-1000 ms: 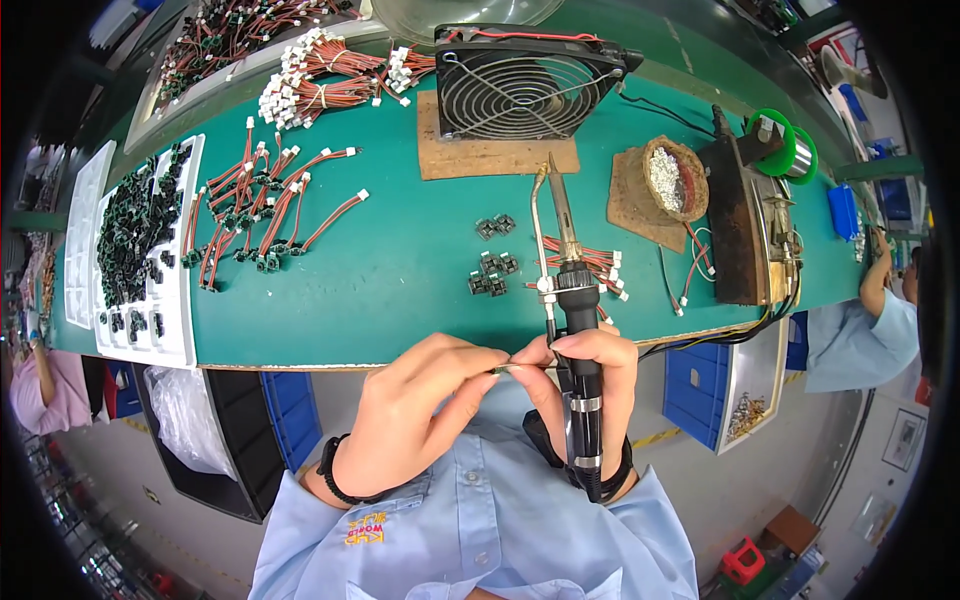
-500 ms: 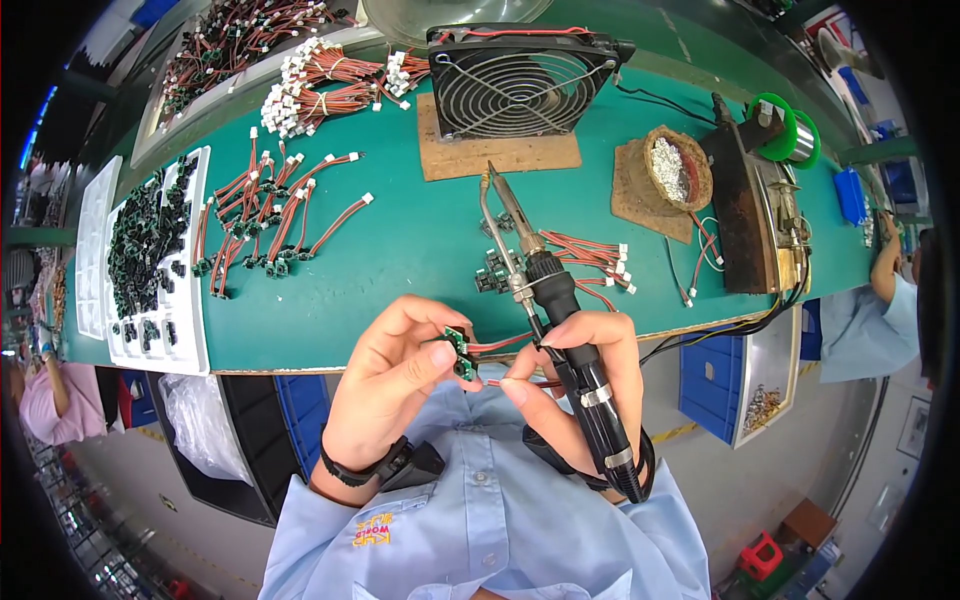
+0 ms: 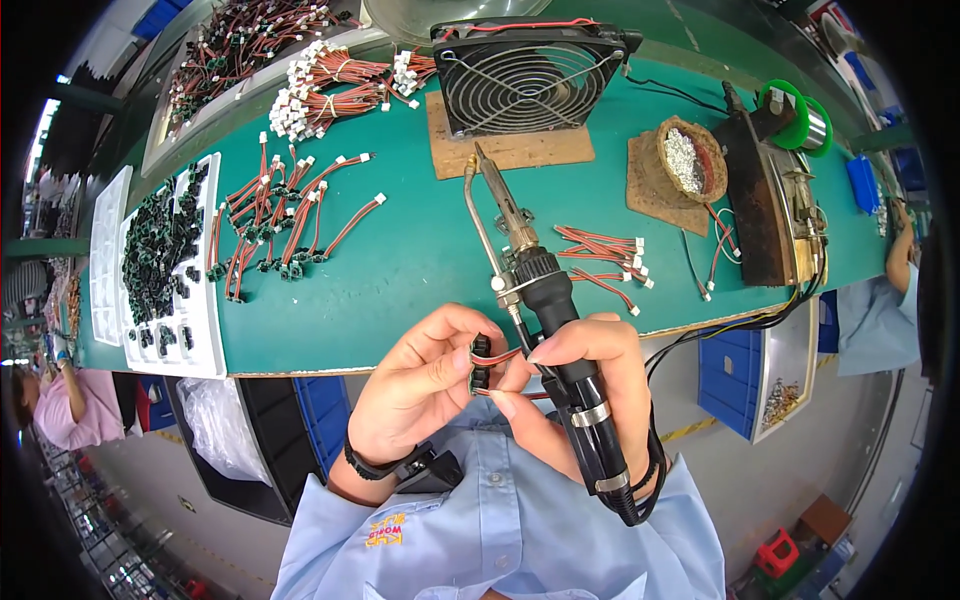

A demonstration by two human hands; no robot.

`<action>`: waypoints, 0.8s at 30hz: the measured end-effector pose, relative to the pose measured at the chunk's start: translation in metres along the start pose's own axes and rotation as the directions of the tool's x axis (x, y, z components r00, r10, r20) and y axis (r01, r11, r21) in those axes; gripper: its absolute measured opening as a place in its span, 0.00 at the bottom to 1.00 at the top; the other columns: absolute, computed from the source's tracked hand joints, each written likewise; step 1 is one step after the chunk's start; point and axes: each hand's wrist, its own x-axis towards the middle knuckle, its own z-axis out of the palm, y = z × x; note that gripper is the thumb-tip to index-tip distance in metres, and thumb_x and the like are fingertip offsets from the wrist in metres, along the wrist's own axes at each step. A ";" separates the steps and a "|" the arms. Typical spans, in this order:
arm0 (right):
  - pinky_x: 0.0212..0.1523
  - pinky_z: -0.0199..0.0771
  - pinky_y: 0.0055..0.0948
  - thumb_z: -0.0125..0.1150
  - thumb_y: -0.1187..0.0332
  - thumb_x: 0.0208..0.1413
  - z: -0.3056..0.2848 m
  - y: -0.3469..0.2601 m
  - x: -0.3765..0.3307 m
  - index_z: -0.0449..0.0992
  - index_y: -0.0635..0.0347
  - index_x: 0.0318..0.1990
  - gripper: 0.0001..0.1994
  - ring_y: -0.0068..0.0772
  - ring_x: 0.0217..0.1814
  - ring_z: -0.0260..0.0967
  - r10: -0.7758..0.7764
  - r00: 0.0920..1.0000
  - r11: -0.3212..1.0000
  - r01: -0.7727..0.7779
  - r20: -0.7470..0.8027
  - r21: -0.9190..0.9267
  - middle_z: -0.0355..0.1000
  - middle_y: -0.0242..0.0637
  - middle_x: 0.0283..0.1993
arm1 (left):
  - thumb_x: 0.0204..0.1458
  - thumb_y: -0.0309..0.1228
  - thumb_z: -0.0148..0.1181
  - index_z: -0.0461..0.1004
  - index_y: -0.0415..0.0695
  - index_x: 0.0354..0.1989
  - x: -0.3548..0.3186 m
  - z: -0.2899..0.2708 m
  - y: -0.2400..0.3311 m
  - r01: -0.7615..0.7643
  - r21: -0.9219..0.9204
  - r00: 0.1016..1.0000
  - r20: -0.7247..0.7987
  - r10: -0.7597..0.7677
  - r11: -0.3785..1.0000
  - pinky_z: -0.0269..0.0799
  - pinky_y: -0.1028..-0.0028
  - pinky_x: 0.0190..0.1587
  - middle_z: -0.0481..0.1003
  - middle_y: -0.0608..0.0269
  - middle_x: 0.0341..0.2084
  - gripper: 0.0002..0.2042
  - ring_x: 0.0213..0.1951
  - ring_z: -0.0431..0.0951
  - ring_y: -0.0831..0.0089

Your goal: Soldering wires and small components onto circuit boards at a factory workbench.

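My left hand [image 3: 422, 385] pinches a small circuit board [image 3: 480, 362] with black parts on it, just past the table's front edge. Wrapped in my right hand [image 3: 590, 385] is a black soldering iron [image 3: 547, 288] with a thin metal solder-feed tube, its tip pointing away over the table. Between the same hand's thumb and fingers run thin red and white wires [image 3: 500, 357] that reach the board; their joint with it is too small to make out. Right of the iron, several red-and-white cables with white plugs [image 3: 600, 247] lie on the green table.
A black fan [image 3: 530, 85] stands on brown board at the back. Right of it are a round pot [image 3: 688, 160] of silvery bits and a metal stand with a green solder spool [image 3: 790, 115]. Leftward lie wired boards [image 3: 290, 215] and white trays [image 3: 205, 330] of black parts.
The board in my left hand has turned, from showing its green face to showing its black parts. The iron has tilted slightly, its tip shifting left. The whole view has shifted a little.
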 end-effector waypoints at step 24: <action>0.32 0.72 0.21 0.63 0.84 0.39 0.000 0.001 -0.003 0.60 0.60 0.42 0.23 0.23 0.33 0.71 0.107 0.994 0.991 -0.104 -0.023 0.084 0.68 0.36 0.31 | 0.55 0.28 0.51 0.65 0.39 0.44 0.000 -0.001 -0.004 -0.095 0.100 0.994 -0.042 0.099 0.990 0.65 0.74 0.43 0.70 0.58 0.36 0.11 0.40 0.70 0.73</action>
